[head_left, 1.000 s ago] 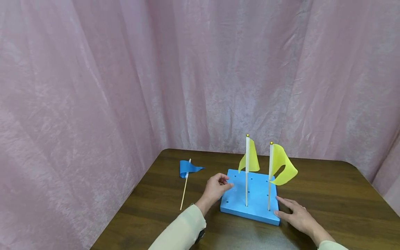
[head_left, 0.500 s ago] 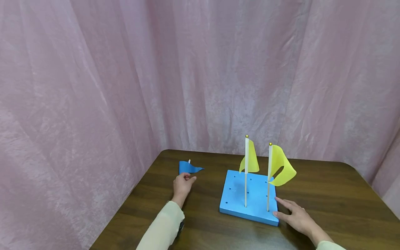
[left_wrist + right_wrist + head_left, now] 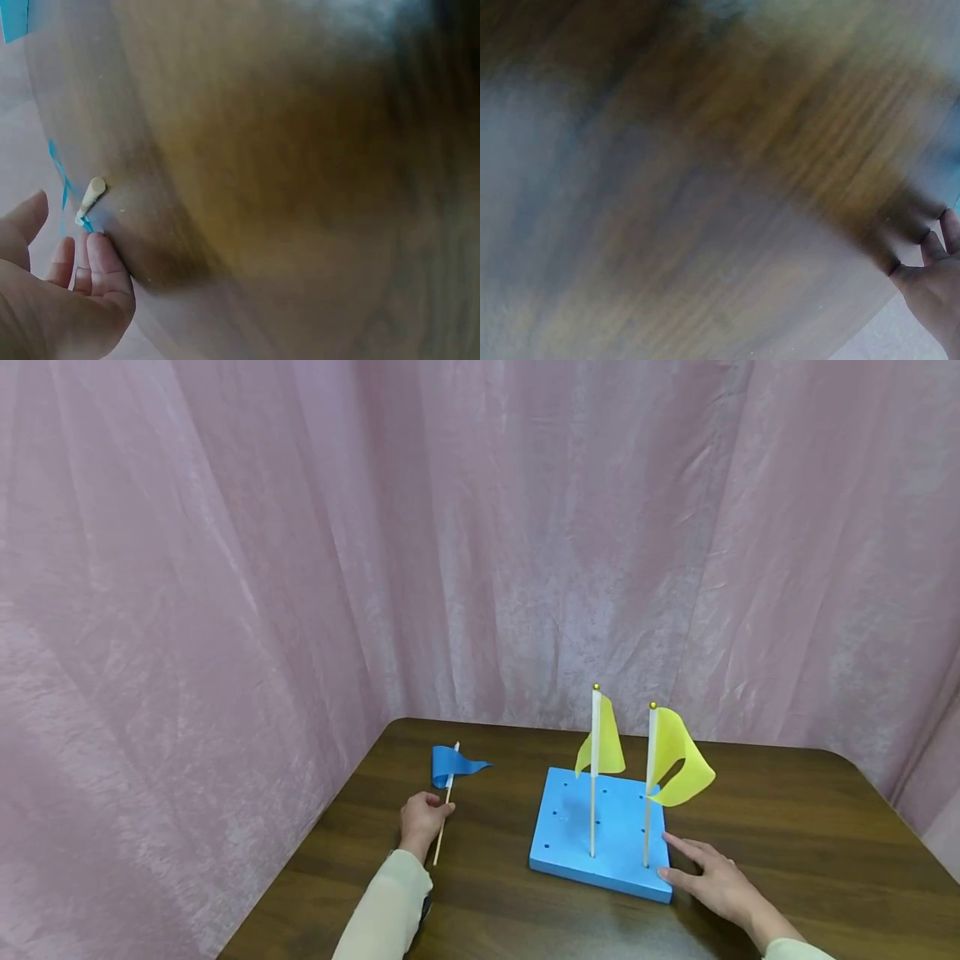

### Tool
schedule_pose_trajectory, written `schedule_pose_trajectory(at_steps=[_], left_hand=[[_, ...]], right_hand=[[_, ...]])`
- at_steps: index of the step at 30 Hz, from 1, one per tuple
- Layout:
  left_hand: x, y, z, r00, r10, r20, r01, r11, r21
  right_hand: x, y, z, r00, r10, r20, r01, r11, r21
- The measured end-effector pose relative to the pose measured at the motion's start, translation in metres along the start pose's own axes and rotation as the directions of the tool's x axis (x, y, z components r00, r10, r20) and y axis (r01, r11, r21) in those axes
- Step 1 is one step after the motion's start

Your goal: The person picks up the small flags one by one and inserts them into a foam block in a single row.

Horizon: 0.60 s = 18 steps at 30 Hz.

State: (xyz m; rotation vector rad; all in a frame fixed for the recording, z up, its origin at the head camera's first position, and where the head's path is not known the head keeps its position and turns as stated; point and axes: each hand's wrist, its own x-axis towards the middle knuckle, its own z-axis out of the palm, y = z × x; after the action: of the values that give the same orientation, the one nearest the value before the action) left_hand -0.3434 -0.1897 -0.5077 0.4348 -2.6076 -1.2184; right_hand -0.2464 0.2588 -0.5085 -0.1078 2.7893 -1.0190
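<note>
In the head view a blue pennant flag (image 3: 459,766) on a thin wooden stick (image 3: 442,827) lies on the table at the left. My left hand (image 3: 422,821) is over the lower part of that stick, its thumb near it. In the left wrist view, the stick's end (image 3: 91,196) shows beyond the fingertips, and thumb and fingers stand apart. Two yellow flags (image 3: 611,743) rise upright from holes in a light blue board (image 3: 570,843). At the board's right edge, my right hand (image 3: 716,883) rests with fingers extended, thumb and forefinger touching its side.
The dark wooden table (image 3: 787,827) has rounded far corners. Pink curtains (image 3: 480,543) hang close behind it and along the left. Several bare holes show in the board's top. Table surface lies between the blue flag and the board.
My left hand has moved left from the board's left edge to the blue flag, then back down its stick. The right hand stays at the board's right edge.
</note>
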Motion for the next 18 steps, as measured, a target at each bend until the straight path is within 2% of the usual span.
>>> schedule_pose_trajectory(at_steps=[5,12,18], left_hand=[[-0.0013,-0.0013,0.0021,1.000,-0.002,-0.003,0.002,1.000,0.003],[-0.0008,0.0002,0.0047,0.999,-0.037,-0.003,0.037,0.999,0.005],[0.0004,-0.0004,0.0086,0.999,-0.045,-0.006,0.045,0.998,0.042]], right_hand=[[-0.0007,0.0008,-0.0004,1.000,0.002,0.003,-0.002,1.000,0.002],[-0.0007,0.0017,-0.0008,1.000,0.000,-0.001,0.000,1.000,0.008],[0.0001,0.0026,-0.0013,1.000,0.000,-0.003,0.000,1.000,0.011]])
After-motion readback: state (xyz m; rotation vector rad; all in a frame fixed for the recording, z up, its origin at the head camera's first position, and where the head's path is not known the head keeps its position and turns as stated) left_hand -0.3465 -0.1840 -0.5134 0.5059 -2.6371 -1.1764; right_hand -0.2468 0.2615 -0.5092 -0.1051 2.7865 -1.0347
